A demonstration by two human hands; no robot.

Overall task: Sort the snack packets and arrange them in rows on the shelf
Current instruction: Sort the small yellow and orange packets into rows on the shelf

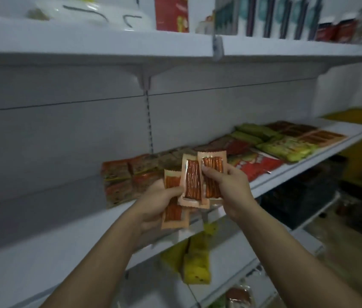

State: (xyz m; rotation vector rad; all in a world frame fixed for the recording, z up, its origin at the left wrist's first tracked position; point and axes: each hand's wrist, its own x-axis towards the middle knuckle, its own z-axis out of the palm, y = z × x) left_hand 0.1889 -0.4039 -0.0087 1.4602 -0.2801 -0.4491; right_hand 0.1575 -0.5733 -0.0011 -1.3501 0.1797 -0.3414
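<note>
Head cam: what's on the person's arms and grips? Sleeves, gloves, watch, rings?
Nothing worn shows. The left grip and right grip are bare hands, with no gloves and no rings visible. The left forearm and right forearm are bare to the frame edge, with no sleeves, watch or bands. The frame is slightly blurred, so fine marks can't be ruled out.

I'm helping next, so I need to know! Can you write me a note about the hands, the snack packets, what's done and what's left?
Left hand grips fanned orange stick packets.
Right hand pinches the rightmost packet.
Both are in front of the middle shelf.
Done: green packets, red packets and brown packets lie grouped on it.
Left: set the held packets down in their own row.
</note>
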